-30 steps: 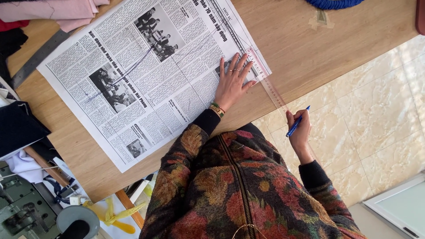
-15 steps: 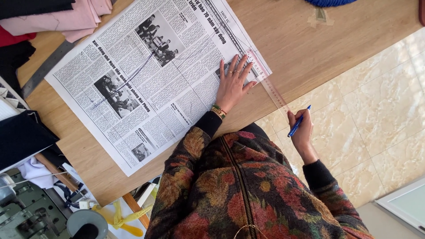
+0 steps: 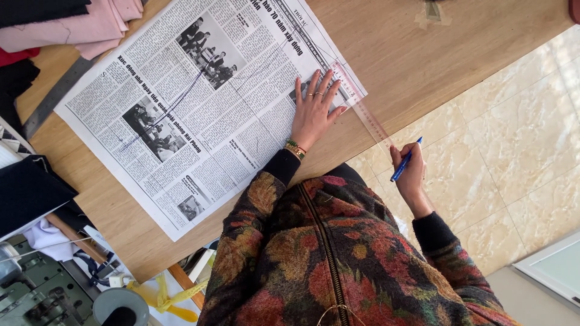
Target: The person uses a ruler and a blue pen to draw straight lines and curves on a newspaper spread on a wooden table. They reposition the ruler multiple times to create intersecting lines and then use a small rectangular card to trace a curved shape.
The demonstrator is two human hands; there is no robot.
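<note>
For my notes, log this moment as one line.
left hand: flat on newspaper, pinning clear ruler | right hand: holds blue pen off table edge | table: wood

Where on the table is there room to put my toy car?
Bare wood shows on the wooden table beyond the clear plastic ruler, and in a smaller strip below the big printed newspaper. It is crowded by the folded pink cloth and around the grey sewing machine.

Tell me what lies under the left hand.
The left hand presses flat on a clear ruler laid along the newspaper edge, on the wooden table. The print beneath the palm is covered.
</note>
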